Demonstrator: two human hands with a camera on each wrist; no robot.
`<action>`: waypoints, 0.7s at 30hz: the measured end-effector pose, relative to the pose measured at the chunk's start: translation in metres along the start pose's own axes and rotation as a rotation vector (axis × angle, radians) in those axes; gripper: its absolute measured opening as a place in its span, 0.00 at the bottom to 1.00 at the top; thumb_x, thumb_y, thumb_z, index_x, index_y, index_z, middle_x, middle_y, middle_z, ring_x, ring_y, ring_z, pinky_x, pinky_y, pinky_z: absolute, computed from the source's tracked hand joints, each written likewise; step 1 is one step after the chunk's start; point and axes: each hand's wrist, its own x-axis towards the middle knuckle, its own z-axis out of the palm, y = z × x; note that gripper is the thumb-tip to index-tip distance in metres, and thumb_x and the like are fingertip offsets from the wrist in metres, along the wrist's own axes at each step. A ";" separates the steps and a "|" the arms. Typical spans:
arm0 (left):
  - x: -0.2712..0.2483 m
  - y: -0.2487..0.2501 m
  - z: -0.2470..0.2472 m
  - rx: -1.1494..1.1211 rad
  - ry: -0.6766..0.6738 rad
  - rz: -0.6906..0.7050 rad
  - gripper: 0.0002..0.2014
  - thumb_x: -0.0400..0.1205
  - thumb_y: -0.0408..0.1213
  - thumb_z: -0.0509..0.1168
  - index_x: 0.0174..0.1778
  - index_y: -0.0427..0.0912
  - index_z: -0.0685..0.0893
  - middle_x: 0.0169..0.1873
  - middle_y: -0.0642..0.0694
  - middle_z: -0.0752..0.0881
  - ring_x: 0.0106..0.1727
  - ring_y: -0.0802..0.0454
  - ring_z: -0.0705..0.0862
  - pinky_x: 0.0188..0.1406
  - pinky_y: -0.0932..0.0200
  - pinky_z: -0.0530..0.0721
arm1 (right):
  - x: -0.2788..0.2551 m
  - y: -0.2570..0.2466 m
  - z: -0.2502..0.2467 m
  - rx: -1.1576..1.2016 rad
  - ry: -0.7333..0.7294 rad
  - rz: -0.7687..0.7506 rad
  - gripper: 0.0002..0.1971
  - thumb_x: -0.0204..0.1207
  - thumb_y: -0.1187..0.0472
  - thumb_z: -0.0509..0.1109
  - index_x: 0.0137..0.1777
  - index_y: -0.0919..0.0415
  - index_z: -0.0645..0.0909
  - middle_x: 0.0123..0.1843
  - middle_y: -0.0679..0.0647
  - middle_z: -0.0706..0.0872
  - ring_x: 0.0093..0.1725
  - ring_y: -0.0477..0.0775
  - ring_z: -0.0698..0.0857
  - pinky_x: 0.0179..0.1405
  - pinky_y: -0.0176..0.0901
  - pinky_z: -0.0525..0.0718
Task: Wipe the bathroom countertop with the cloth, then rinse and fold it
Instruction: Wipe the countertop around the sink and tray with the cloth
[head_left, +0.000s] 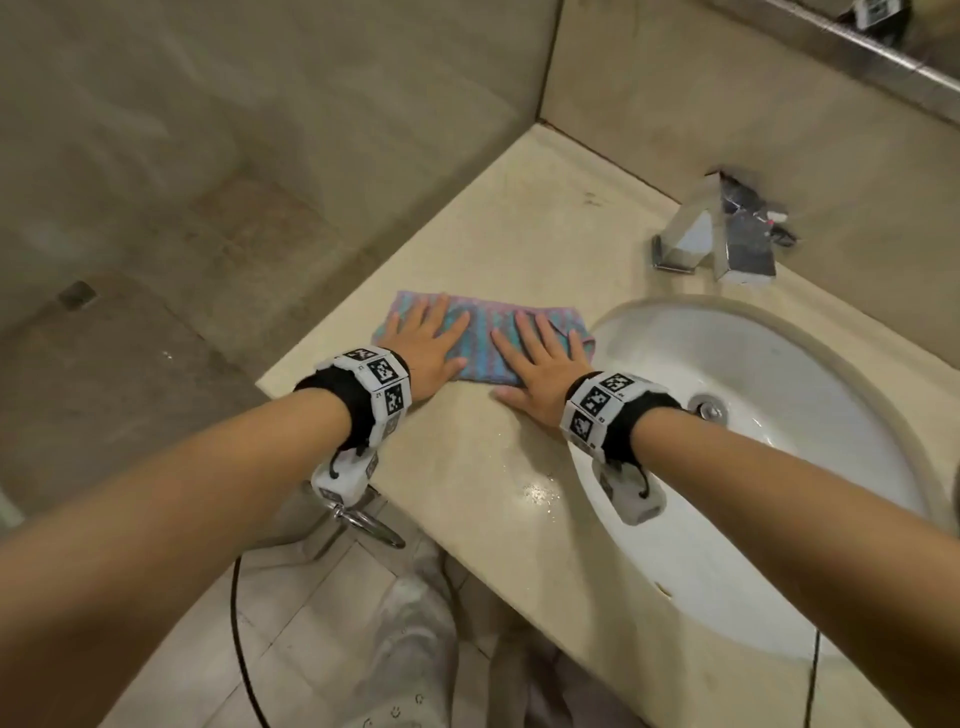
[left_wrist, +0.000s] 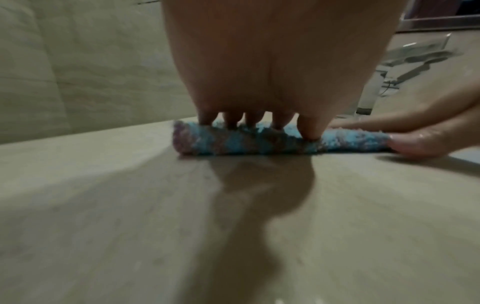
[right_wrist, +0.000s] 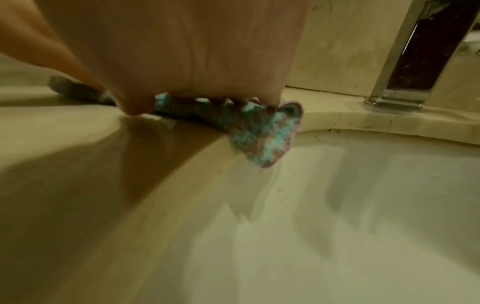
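Note:
A blue and purple cloth (head_left: 480, 325) lies folded flat on the beige countertop (head_left: 467, 218), just left of the sink. My left hand (head_left: 431, 338) presses flat on its left half with straight, spread fingers. On the right half my right hand (head_left: 535, 358) also lies flat, thumb on the bare counter. In the left wrist view the cloth (left_wrist: 233, 142) shows as a thick folded edge under my left hand (left_wrist: 259, 121). In the right wrist view one cloth corner (right_wrist: 262, 142) hangs over the basin rim below my right hand (right_wrist: 207, 82).
The white oval sink (head_left: 769, 374) with its drain (head_left: 709, 410) sits right of the cloth. A chrome faucet (head_left: 722, 239) stands behind it by the wall. Water drops (head_left: 540, 493) lie on the counter near its front edge. Tiled floor lies to the left.

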 end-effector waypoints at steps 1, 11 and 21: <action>0.003 0.000 0.001 -0.006 0.005 0.000 0.32 0.86 0.52 0.47 0.83 0.50 0.42 0.84 0.43 0.41 0.84 0.40 0.43 0.82 0.39 0.46 | 0.003 0.003 0.000 0.006 0.003 0.008 0.36 0.80 0.36 0.47 0.82 0.44 0.35 0.85 0.52 0.33 0.85 0.57 0.36 0.80 0.65 0.39; 0.073 0.001 -0.029 -0.011 0.070 0.085 0.32 0.85 0.54 0.46 0.82 0.53 0.40 0.84 0.45 0.40 0.84 0.42 0.41 0.81 0.39 0.43 | 0.048 0.051 -0.026 0.124 0.045 0.140 0.31 0.82 0.39 0.42 0.81 0.40 0.35 0.85 0.47 0.34 0.85 0.54 0.36 0.80 0.66 0.37; 0.171 0.002 -0.077 -0.009 0.077 0.164 0.31 0.85 0.55 0.45 0.82 0.54 0.41 0.84 0.47 0.40 0.84 0.44 0.40 0.81 0.39 0.39 | 0.105 0.093 -0.056 0.255 0.133 0.330 0.29 0.83 0.41 0.43 0.82 0.40 0.39 0.85 0.46 0.35 0.85 0.52 0.36 0.79 0.64 0.34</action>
